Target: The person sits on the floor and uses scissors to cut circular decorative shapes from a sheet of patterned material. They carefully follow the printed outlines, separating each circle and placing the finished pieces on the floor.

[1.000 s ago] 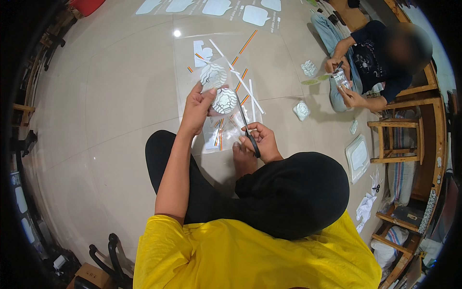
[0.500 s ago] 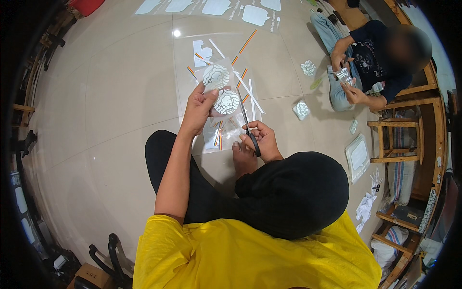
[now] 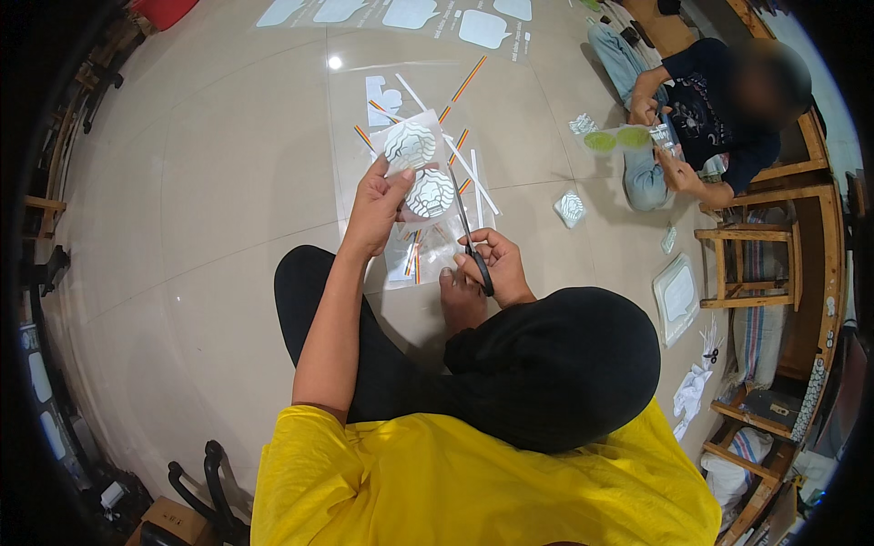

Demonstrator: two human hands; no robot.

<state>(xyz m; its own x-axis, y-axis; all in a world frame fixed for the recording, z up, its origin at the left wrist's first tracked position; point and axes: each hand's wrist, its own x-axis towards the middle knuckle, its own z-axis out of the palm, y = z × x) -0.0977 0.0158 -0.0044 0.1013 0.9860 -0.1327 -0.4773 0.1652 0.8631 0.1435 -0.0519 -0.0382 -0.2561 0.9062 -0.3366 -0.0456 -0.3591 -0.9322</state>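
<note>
Between the thumb and fingers of my left hand [image 3: 375, 207] is a clear plastic sheet [image 3: 410, 144] bearing two round silver-white stickers with wavy dark lines. My right hand [image 3: 496, 266] grips a pair of scissors [image 3: 480, 261] with dark handles. Their blades point up and away, alongside the right edge of the sheet. Below both hands, a transparent sheet [image 3: 350, 100] lies on the floor. On it are striped orange-and-dark strips [image 3: 469, 77], narrow white strips [image 3: 475, 187] and a white cut-out offcut [image 3: 376, 96]. My bare foot [image 3: 462, 300] is just under the right hand.
At the right, a co-worker [image 3: 719, 109] sits holding a sheet with green ovals [image 3: 614, 138]. A cut sticker piece [image 3: 570, 209] and a stack of sheets [image 3: 676, 298] lie nearer. A wooden stool [image 3: 748, 264] stands beyond. Printed speech-bubble sheets [image 3: 410, 14] lie at the far side.
The sheet in my left hand has tilted slightly; the scissors stay in place. The co-worker's hands now hold out a sheet with green ovals.
</note>
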